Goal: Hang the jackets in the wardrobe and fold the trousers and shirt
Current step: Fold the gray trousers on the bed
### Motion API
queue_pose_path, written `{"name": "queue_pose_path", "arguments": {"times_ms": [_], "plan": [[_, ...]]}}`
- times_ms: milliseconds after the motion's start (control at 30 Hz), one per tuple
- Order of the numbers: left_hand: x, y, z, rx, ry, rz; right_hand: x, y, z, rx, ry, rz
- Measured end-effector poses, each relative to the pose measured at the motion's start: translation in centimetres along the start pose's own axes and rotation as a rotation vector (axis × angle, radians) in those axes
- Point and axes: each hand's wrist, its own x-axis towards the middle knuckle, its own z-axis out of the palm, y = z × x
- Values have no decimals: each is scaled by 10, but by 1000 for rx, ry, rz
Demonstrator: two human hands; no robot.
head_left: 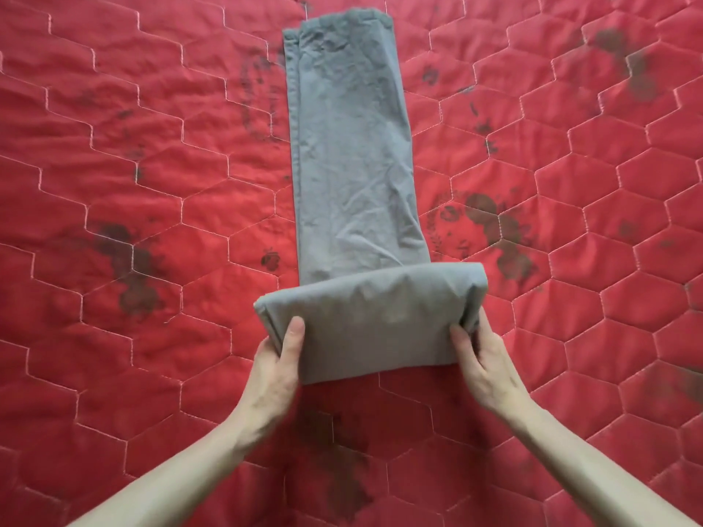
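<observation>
The grey trousers (353,154) lie long and flat on the red bed cover (114,184), legs stacked together, so they can be folded up bit by bit. The left hand (275,368) and right hand (485,361) each hold one side of the near folded end, thumbs on top and fingers tucked under, probably to keep the fold even.

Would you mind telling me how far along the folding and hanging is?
Done: the grey trousers lie leg on leg on the red quilt. In hand: left hand and right hand grip the near end, folded over. Left: further folds; no shirt or jackets in view.
</observation>
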Motion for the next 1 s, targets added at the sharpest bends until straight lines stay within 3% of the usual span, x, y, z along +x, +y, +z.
{"name": "queue_pose_path", "arguments": {"times_ms": [167,367,533,600,667,733,833,900,1000], "plan": [[19,3,9,60,169,48,20,-4,30,91,212,170],[52,-5,15,148,144,117,43,4,42,112,357,397],[71,-6,15,284,159,53,50,1,46,41,437,477],[68,-3,18,417,233,11,47,-5,46,-58,500,494],[61,2,23,621,404,42,45,-14,45,-197,574,390],[55,8,29,786,489,254,46,-23,46,-317,567,168],[60,11,42,1070,294,623,54,-35,55,-553,350,-229],[69,8,49,1198,130,722,64,-33,60,-674,195,-413],[86,-3,47,1276,64,675,78,-17,58,-742,126,-367]]}}
